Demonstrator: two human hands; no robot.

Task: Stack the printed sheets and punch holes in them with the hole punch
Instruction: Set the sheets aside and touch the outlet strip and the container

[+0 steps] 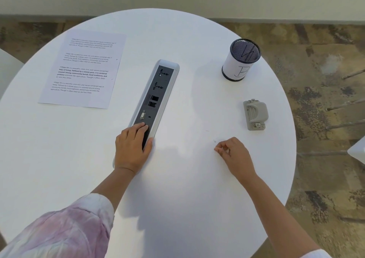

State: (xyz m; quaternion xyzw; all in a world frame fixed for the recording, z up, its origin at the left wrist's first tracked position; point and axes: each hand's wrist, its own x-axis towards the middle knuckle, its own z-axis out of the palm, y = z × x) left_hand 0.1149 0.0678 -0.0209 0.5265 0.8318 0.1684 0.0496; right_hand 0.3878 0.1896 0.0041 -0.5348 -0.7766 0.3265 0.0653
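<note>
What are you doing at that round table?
Getting ready to punch holes in paper. Nothing is picked up yet. The left hand rests on the socket strip, and the right hand pinches its fingertips just above the table. The sheets lie far left, and the hole punch sits untouched at right.

Bright, even light washes the white table [187, 178]; soft shadows fall near the cup [240, 60]. Wide-angle bending curves the table's edges; printed text blurs.

Round white table [177, 178], printed white paper sheet [83, 69] lying flat far left, long grey socket strip [156, 94] at centre, mesh pen cup wrapped in white paper [240, 64] far right, grey hole punch [255, 114] right
</note>
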